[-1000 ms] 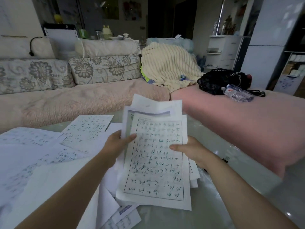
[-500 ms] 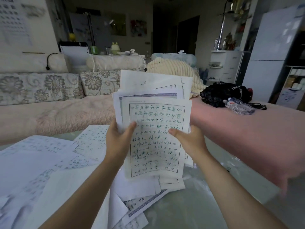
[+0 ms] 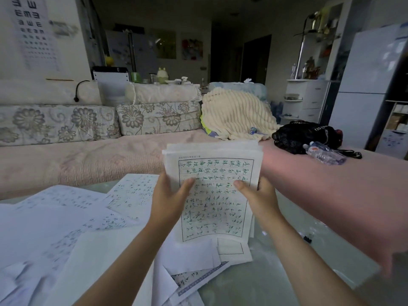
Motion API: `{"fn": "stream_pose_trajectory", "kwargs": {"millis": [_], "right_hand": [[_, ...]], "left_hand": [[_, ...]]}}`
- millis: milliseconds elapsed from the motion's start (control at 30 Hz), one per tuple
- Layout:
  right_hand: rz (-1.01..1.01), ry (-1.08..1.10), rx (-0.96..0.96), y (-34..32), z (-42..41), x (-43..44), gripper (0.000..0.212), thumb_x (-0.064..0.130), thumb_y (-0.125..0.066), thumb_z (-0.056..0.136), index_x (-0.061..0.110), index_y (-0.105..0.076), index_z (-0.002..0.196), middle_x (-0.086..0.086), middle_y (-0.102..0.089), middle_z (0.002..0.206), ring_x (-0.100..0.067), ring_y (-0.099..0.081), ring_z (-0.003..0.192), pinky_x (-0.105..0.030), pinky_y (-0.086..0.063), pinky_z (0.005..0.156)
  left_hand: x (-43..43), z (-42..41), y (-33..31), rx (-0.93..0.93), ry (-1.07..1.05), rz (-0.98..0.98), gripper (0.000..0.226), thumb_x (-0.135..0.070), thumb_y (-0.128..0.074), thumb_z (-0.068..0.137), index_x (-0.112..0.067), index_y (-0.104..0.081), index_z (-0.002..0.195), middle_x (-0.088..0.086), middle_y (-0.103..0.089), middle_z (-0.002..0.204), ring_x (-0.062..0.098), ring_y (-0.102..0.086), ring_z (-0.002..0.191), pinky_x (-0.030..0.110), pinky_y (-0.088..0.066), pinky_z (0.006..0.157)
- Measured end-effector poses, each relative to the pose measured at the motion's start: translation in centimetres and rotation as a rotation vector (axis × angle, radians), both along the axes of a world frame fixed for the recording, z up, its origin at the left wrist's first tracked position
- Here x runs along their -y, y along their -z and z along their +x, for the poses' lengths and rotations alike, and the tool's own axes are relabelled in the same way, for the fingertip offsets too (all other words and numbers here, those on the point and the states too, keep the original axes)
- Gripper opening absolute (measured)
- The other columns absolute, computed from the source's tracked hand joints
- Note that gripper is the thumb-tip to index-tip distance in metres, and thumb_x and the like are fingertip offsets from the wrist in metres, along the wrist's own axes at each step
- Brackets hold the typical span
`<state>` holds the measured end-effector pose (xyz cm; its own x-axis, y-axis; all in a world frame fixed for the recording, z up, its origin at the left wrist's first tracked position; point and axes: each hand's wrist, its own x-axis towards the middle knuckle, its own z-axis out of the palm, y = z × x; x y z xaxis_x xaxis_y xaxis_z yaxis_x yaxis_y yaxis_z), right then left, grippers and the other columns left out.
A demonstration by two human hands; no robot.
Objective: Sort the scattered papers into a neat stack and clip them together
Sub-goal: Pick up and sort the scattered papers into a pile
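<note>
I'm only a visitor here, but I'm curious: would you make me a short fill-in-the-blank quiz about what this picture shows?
1. The left hand and the right hand together hold a bundle of ____ upright.
2. More loose sheets lie on the table to the ____ of the hands.
3. A plastic bottle lies beside a ____ bag.

Missing words: papers; left; black.

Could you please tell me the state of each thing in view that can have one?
Stack: held upright, top edges nearly even, no clip visible.
Left hand: grips the stack's left edge.
Right hand: grips the stack's right edge.
Loose papers: scattered and overlapping on the table.
Bottle: lying on its side.
Bag: slumped on the sofa.
Blanket: heaped on the sofa.
</note>
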<state>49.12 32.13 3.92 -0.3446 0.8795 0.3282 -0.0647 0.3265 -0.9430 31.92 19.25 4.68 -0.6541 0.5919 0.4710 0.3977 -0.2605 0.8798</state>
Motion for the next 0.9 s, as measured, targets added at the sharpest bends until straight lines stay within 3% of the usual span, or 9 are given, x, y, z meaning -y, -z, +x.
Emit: {"fn": "stream_pose_trajectory", "kwargs": {"millis": [200, 333, 400, 467, 533, 600, 667, 767, 900], "right_hand": [[-0.058, -0.023, 0.111, 1.5, -0.2, -0.5, 0.024, 0.015, -0.069, 0.089, 0.026, -0.068, 0.11, 0.01, -0.075, 0.102, -0.006, -0.069, 0.096, -0.024, -0.053, 0.078], [-0.118, -0.016, 0.146, 1.9, -0.2, -0.7, 0.037, -0.001, -0.057, 0.087, 0.023, -0.065, 0.114, 0.004, -0.073, 0.102, -0.02, -0.069, 0.097, -0.026, -0.051, 0.07], [-0.111, -0.026, 0.169, 1.9, -0.5, -0.4, 0.045, -0.005, -0.052, 0.086, 0.023, -0.062, 0.12, 0.002, -0.072, 0.105, -0.024, -0.068, 0.097, -0.027, -0.051, 0.069], [-0.1, -0.01, 0.2, 1.7, -0.7, -0.1, 0.046, -0.007, -0.048, 0.086, 0.022, -0.059, 0.12, -0.002, -0.07, 0.108, -0.029, -0.066, 0.098, -0.036, -0.054, 0.071], [-0.097, 0.013, 0.208, 1.0, -0.8, 0.2, 0.042, -0.007, -0.045, 0.087, 0.022, -0.058, 0.115, -0.005, -0.068, 0.103, -0.032, -0.063, 0.084, -0.039, -0.055, 0.067], [-0.083, 0.031, 0.176, -0.1, -1.0, 0.3, 0.035, -0.007, -0.046, 0.086, 0.019, -0.06, 0.105, -0.006, -0.065, 0.09, -0.026, -0.054, 0.067, -0.024, -0.044, 0.05], [-0.066, 0.056, 0.149, -1.3, -1.4, 0.7, 0.029, -0.006, -0.051, 0.083, 0.016, -0.062, 0.097, -0.003, -0.064, 0.082, -0.016, -0.053, 0.066, -0.018, -0.039, 0.047], [-0.147, -0.027, 0.215, -1.7, -2.7, 2.1, 0.026, -0.004, -0.054, 0.084, 0.012, -0.062, 0.103, -0.005, -0.069, 0.098, -0.016, -0.061, 0.082, -0.024, -0.045, 0.059], [-0.347, -0.231, 0.502, 0.8, -6.3, 5.2, 0.047, 0.005, -0.052, 0.085, 0.009, -0.047, 0.132, -0.012, -0.056, 0.13, -0.029, -0.055, 0.116, -0.037, -0.047, 0.09]], "left_hand": [[-0.8, 0.3, 0.5, 0.053, -0.025, -0.022, 0.031, -0.027, -0.071, 0.087, -0.024, -0.053, 0.111, -0.008, -0.068, 0.096, 0.001, -0.067, 0.083, 0.018, -0.052, 0.064], [-0.8, 0.1, 1.9, -0.033, -0.043, -0.155, 0.016, -0.021, -0.064, 0.091, -0.018, -0.052, 0.102, -0.012, -0.063, 0.088, -0.009, -0.058, 0.074, 0.018, -0.046, 0.066], [-1.0, 0.4, 2.2, -0.052, -0.06, -0.195, 0.016, -0.015, -0.058, 0.094, -0.014, -0.043, 0.098, -0.01, -0.056, 0.082, -0.009, -0.054, 0.064, 0.009, -0.042, 0.056], [-1.0, 0.6, 1.9, -0.061, -0.072, -0.226, 0.014, -0.011, -0.055, 0.095, -0.011, -0.041, 0.095, -0.002, -0.053, 0.079, 0.001, -0.048, 0.059, 0.011, -0.041, 0.047], [-0.8, 0.6, 1.0, -0.076, -0.068, -0.229, 0.01, -0.01, -0.054, 0.093, -0.009, -0.044, 0.095, 0.006, -0.052, 0.079, 0.011, -0.046, 0.062, 0.014, -0.04, 0.048], [-0.4, 0.3, -0.5, -0.084, -0.063, -0.19, 0.013, -0.011, -0.056, 0.09, -0.006, -0.046, 0.097, 0.013, -0.054, 0.084, 0.016, -0.049, 0.069, 0.024, -0.047, 0.058], [0.4, -0.7, -2.1, -0.077, -0.063, -0.177, 0.016, -0.012, -0.057, 0.086, -0.01, -0.051, 0.1, 0.011, -0.062, 0.093, 0.025, -0.06, 0.08, 0.039, -0.055, 0.071], [2.5, -2.7, -3.7, -0.034, -0.068, -0.258, 0.019, -0.015, -0.058, 0.085, -0.02, -0.054, 0.103, 0.003, -0.067, 0.098, 0.023, -0.066, 0.089, 0.048, -0.057, 0.079], [6.8, -6.0, -1.9, 0.068, -0.13, -0.487, 0.029, -0.015, -0.056, 0.09, -0.017, -0.053, 0.119, 0.004, -0.064, 0.104, 0.026, -0.063, 0.093, 0.041, -0.053, 0.081]]}}
